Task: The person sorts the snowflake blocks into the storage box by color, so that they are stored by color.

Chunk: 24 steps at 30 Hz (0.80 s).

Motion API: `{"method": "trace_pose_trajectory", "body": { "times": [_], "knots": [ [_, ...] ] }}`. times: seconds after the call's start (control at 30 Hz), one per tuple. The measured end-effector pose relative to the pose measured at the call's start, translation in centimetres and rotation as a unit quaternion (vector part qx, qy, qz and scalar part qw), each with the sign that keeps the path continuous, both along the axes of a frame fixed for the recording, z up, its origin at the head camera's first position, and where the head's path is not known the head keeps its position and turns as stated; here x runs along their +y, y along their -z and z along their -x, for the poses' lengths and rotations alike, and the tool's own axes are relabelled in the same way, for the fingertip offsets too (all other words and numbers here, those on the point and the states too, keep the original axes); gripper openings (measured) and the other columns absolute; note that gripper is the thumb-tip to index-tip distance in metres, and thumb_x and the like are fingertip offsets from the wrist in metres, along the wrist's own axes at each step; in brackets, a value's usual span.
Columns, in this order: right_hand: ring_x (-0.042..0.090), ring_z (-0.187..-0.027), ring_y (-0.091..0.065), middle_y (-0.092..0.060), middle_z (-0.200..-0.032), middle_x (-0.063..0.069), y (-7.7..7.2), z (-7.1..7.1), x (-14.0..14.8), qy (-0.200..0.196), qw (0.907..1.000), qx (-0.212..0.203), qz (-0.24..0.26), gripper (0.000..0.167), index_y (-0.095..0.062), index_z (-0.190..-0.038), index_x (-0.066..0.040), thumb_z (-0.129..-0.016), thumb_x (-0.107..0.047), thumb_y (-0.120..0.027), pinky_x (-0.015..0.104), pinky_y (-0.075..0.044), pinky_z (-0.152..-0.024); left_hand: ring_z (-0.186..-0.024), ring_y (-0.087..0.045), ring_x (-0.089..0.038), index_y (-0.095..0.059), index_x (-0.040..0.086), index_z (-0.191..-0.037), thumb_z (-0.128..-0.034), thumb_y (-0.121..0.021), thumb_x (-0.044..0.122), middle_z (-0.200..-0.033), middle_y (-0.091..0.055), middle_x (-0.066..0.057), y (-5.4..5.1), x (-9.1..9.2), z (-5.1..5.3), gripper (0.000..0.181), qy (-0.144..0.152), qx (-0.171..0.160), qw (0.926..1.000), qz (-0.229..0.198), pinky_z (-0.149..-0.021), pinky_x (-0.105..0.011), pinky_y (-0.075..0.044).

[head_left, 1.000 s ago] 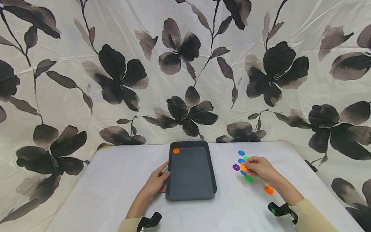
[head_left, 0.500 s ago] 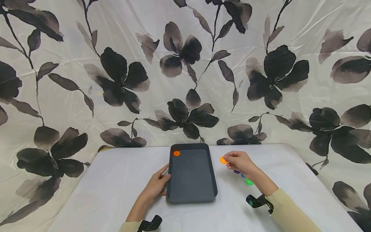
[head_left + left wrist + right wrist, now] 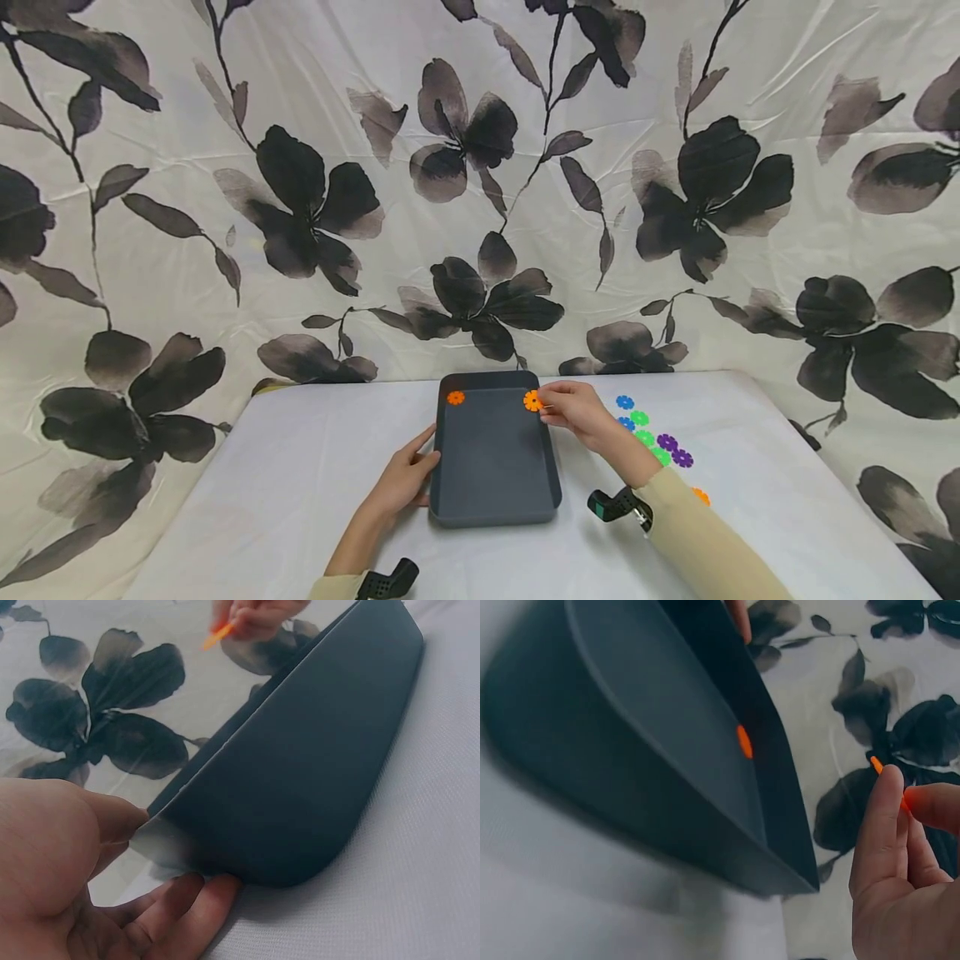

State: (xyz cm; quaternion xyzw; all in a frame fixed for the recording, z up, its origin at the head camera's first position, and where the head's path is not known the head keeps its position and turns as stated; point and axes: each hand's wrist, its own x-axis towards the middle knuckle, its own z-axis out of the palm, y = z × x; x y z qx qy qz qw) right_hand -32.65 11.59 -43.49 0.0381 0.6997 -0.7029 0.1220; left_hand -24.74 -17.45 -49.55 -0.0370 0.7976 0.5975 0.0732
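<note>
A dark grey tray (image 3: 495, 467) lies on the white table, with one orange flower-shaped piece (image 3: 456, 398) in its far left corner. My left hand (image 3: 401, 479) grips the tray's left side, thumb at the rim and fingers low against the wall, as the left wrist view (image 3: 82, 877) shows. Between thumb and fingertips my right hand (image 3: 588, 417) pinches another orange flower piece (image 3: 532, 401) over the tray's far right corner. The right wrist view has that hand (image 3: 907, 862) beside the tray's wall, the pinched piece (image 3: 877, 764) seen edge-on.
Right of the tray lie several loose flower pieces: blue (image 3: 625, 402), green (image 3: 639, 417) and purple (image 3: 682, 458). One orange piece (image 3: 701, 496) lies nearer the front, partly behind the right sleeve. A floral cloth (image 3: 465, 208) hangs behind the table.
From the loose pieces, my right hand has moved left to the tray's far right corner with the orange piece pinched. My left hand stays on the tray.
</note>
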Motion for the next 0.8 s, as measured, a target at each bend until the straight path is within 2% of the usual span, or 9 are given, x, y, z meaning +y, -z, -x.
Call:
{"method": "trace_pose_trajectory", "body": {
  "times": [0.37, 0.63, 0.8],
  "knots": [
    [0.026, -0.087, -0.065, -0.064, -0.101, 0.017, 0.4, 1.4, -3.6, -0.005, 1.0000, 0.004, 0.001, 0.026, -0.064, -0.115, 0.006, -0.093, -0.008, -0.065, 0.025, -0.057, -0.070, -0.081, -0.048, -0.022, -0.038, 0.026, -0.151, -0.1003, -0.055, 0.025, -0.096, -0.049, -0.013, 0.1, -0.1, 0.0, 0.053, 0.003, 0.000, 1.0000, -0.001, -0.051, -0.035, -0.055],
    [0.017, -0.078, -0.065, -0.063, -0.102, 0.017, 0.9, 3.3, -6.0, -0.005, 0.9996, -0.010, 0.025, 0.025, -0.063, -0.116, 0.007, -0.094, -0.004, -0.063, 0.025, -0.057, -0.070, -0.082, -0.049, -0.022, -0.038, 0.025, -0.151, -0.1004, -0.055, 0.024, -0.097, -0.049, -0.013, -0.1, -0.2, 0.3, 0.053, 0.002, 0.003, 1.0000, -0.003, -0.050, -0.035, -0.055],
    [0.015, -0.076, -0.065, -0.063, -0.101, 0.016, 1.3, 4.3, -7.0, 0.009, 0.9988, -0.024, 0.041, 0.024, -0.063, -0.116, 0.008, -0.094, -0.001, -0.061, 0.024, -0.057, -0.070, -0.083, -0.049, -0.022, -0.038, 0.025, -0.151, -0.1003, -0.055, 0.024, -0.098, -0.049, -0.013, -0.1, -0.3, 0.3, 0.053, 0.008, -0.001, 1.0000, -0.005, -0.051, -0.035, -0.055]
  ]
}}
